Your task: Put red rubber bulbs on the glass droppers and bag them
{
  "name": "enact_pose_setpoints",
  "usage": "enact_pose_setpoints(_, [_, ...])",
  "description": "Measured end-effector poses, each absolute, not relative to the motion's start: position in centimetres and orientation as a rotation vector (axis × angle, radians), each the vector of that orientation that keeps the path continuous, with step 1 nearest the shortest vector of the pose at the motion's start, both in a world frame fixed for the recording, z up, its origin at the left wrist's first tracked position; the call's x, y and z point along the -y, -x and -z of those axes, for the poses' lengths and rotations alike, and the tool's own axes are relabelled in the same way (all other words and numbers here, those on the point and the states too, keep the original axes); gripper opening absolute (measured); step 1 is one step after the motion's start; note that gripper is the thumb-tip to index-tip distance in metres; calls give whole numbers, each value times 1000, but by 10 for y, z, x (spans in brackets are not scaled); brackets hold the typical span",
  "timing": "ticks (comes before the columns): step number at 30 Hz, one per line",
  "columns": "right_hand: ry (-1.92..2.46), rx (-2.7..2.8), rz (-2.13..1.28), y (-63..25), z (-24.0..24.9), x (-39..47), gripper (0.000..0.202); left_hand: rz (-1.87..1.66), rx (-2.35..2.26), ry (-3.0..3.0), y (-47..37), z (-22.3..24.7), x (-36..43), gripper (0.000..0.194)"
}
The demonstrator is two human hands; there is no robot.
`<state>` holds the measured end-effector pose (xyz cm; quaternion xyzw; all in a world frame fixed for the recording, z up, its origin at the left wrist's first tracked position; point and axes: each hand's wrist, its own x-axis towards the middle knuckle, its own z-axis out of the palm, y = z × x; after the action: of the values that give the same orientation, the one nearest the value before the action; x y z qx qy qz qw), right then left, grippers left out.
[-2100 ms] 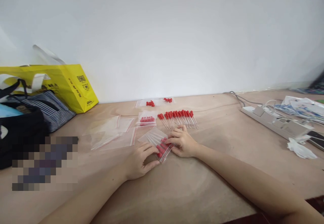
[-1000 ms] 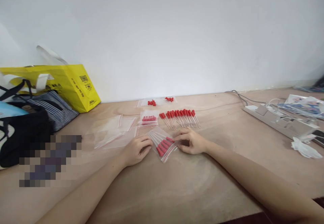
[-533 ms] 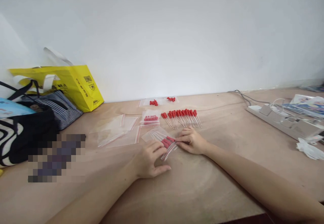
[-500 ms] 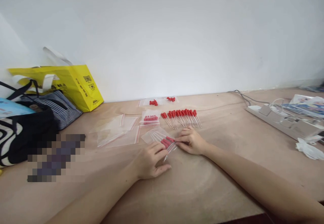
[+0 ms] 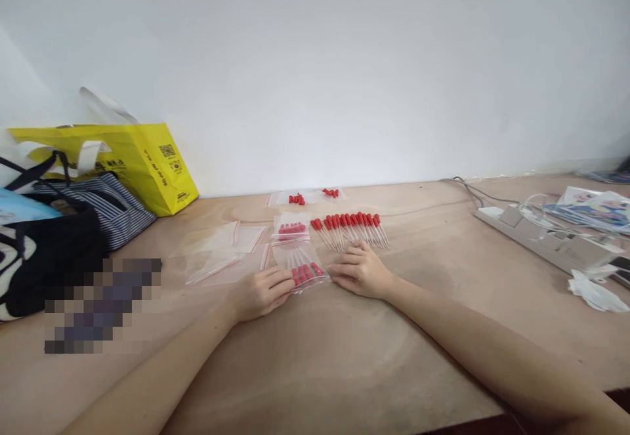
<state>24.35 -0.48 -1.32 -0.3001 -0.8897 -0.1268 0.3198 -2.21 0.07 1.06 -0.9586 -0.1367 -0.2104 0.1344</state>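
Note:
My left hand [image 5: 260, 292] is closed on the left corner of a clear zip-lock bag [image 5: 296, 256]. Inside that bag lie several droppers with red rubber bulbs [image 5: 306, 272], bulbs toward me and thin stems pointing away. At the bag's right corner, my right hand [image 5: 361, 269] has its fingers together in a pinch. Just beyond it is a row of loose red-bulbed droppers [image 5: 350, 222], fanned side by side on the table. Behind the held bag sits a small stack of filled bags [image 5: 291, 230], also showing red bulbs.
Flat, clear zip-lock bags [image 5: 224, 258] lie to the left. Loose red bulbs [image 5: 296, 199] rest on plastic near the wall. A yellow bag [image 5: 170, 179] and a striped pouch [image 5: 121, 208] stand far left. At right are a power strip [image 5: 531, 235], cables and a crumpled tissue [image 5: 596, 290].
The held bag has turned straighter and shifted left, its zip edge now facing me. My left hand has moved left and away from me; my right hand has shifted slightly left.

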Motion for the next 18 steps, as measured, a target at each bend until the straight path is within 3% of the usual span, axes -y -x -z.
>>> enact_pose_setpoints(18, [595,2374,703,-235,7,-4,30,678,465,2600,21,-1,0,20])
